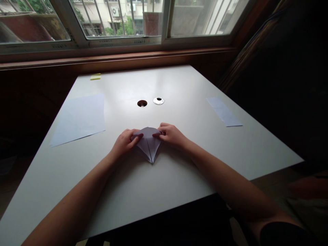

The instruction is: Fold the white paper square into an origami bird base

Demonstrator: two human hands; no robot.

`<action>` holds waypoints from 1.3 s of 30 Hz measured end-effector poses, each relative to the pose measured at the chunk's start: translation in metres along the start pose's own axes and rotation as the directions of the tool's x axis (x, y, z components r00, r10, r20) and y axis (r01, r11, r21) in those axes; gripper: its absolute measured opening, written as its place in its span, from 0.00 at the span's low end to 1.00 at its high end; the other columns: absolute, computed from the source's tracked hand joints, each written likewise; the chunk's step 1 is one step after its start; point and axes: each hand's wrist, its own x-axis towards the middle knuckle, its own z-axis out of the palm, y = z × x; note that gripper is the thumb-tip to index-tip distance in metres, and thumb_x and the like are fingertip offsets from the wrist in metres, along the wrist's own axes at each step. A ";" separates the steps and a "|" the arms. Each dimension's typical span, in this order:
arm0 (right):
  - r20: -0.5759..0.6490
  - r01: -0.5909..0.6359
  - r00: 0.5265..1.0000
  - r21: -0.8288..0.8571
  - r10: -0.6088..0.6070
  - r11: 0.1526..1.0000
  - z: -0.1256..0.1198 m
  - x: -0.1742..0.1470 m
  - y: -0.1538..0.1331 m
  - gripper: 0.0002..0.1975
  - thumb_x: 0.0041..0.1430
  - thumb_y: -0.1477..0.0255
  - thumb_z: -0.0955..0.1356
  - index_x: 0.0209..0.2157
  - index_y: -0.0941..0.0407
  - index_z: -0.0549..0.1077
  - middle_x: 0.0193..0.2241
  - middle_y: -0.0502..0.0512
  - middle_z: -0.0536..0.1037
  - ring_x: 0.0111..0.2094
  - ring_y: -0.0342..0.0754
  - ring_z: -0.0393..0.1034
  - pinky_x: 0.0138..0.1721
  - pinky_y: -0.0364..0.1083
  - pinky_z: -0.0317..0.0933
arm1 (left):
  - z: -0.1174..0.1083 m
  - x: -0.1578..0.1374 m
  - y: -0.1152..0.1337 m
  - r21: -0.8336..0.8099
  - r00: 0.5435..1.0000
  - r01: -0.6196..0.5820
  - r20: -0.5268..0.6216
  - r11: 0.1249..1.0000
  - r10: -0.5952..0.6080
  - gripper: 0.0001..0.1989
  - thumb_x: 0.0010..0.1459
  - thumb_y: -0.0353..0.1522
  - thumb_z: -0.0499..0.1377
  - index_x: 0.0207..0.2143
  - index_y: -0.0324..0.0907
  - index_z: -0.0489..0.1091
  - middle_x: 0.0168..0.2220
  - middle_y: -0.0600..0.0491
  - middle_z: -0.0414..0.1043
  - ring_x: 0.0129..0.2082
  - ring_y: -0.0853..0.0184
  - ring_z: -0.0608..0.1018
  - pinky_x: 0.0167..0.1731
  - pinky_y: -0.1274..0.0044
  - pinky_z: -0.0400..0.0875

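Between my two hands is a folded sheet of white paper (148,133), with a crease down its middle and a point facing me. My left hand (127,140) pinches its left side, thumb on top and fingers mostly behind. On the right side my right hand (169,134) grips it the same way, the thumb pressing on the near face. The paper's upper part bows into a curve, while its lower tip is close to the tabletop; whether it touches I cannot tell. The fingers beneath the paper are hidden.
On the white table (123,198), a paper sheet (82,118) lies left and a narrow paper strip (224,112) right. Beyond my hands are a round hole (142,103) and a silver ring cover (158,100). Yellow sticky notes (95,77) sit at the far left edge, below a window.
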 end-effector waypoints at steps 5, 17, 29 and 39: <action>0.026 0.011 1.000 -0.017 -0.010 1.000 0.000 -0.001 -0.005 0.09 0.61 0.67 0.69 0.29 0.57 0.77 0.28 0.50 0.72 0.29 0.42 0.66 0.31 0.41 0.55 | 0.005 0.000 -0.001 0.022 0.997 -0.058 -0.044 0.998 0.059 0.21 0.67 0.47 0.50 0.49 0.44 0.72 0.46 0.50 0.76 0.48 0.58 0.75 0.51 0.68 0.67; 0.036 -0.021 0.999 0.186 0.015 0.982 -0.005 -0.001 -0.005 0.19 0.58 0.54 0.71 0.33 0.56 0.79 0.29 0.50 0.71 0.30 0.42 0.63 0.32 0.42 0.56 | 0.004 -0.004 0.001 -0.049 0.997 0.013 -0.077 0.999 -0.016 0.25 0.66 0.49 0.50 0.58 0.47 0.64 0.56 0.50 0.71 0.54 0.59 0.74 0.53 0.68 0.68; 0.197 0.064 0.974 0.250 -0.116 0.966 -0.019 -0.002 0.010 0.10 0.57 0.67 0.72 0.41 0.54 0.80 0.36 0.52 0.73 0.33 0.43 0.66 0.35 0.42 0.60 | -0.003 -0.004 0.001 -0.090 0.996 0.055 -0.065 0.994 -0.061 0.28 0.64 0.50 0.51 0.59 0.45 0.63 0.41 0.51 0.73 0.38 0.63 0.76 0.42 0.72 0.70; 0.147 0.231 0.960 0.059 -0.238 0.971 -0.007 -0.005 0.004 0.09 0.58 0.74 0.69 0.41 0.55 0.78 0.33 0.53 0.74 0.33 0.43 0.68 0.35 0.41 0.61 | 0.003 -0.005 -0.006 -0.183 0.992 0.043 -0.107 0.982 -0.063 0.34 0.58 0.44 0.62 0.63 0.48 0.55 0.49 0.49 0.72 0.39 0.64 0.76 0.40 0.72 0.72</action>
